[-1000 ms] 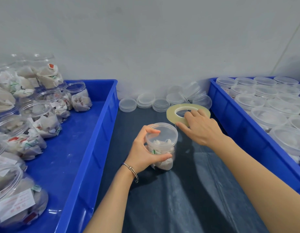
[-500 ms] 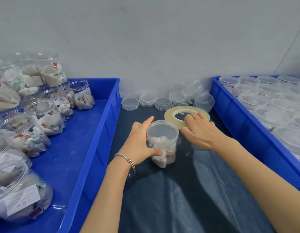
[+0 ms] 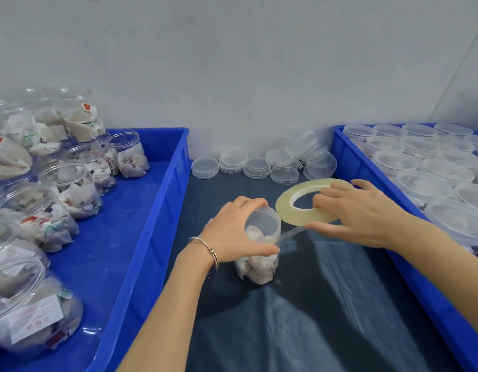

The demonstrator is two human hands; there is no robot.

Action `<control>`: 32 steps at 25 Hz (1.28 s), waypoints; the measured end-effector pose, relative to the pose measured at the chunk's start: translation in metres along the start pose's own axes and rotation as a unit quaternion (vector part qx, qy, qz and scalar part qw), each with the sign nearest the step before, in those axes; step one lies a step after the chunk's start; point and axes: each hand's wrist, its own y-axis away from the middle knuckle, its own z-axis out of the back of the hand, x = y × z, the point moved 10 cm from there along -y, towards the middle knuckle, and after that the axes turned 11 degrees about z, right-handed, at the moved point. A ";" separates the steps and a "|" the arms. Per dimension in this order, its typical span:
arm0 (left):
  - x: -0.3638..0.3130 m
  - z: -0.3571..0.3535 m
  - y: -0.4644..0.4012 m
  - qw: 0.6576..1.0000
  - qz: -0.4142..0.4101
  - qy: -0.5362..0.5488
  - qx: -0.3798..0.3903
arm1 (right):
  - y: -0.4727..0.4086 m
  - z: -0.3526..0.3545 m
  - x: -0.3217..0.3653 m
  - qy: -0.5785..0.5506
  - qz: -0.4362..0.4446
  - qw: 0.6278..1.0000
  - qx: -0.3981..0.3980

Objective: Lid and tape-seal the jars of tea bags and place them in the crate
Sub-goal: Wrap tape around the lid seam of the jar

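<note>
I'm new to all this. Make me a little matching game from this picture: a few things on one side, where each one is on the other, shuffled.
Things:
1. Tape roll
2. Loose lids
3. Lidded jars
4. Open jars

Places:
A. In the left crate
B. In the right crate
C. Stacked by the wall, between the crates
D. In the right hand, beside the jar that the left hand holds

Pairs: 1-D, 2-C, 3-B, 4-A
</note>
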 end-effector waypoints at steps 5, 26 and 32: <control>0.000 0.002 -0.003 0.997 -0.021 -0.031 0.070 | 0.018 -0.010 -0.032 -0.043 -0.031 0.999 -0.004; -0.001 -0.003 -0.002 0.981 0.075 -0.131 -0.124 | -0.032 -0.035 0.003 -0.173 -0.139 0.972 -0.080; 0.009 -0.008 -0.003 0.990 0.128 -0.053 -0.028 | -0.024 -0.026 0.005 -0.130 -0.120 0.980 -0.093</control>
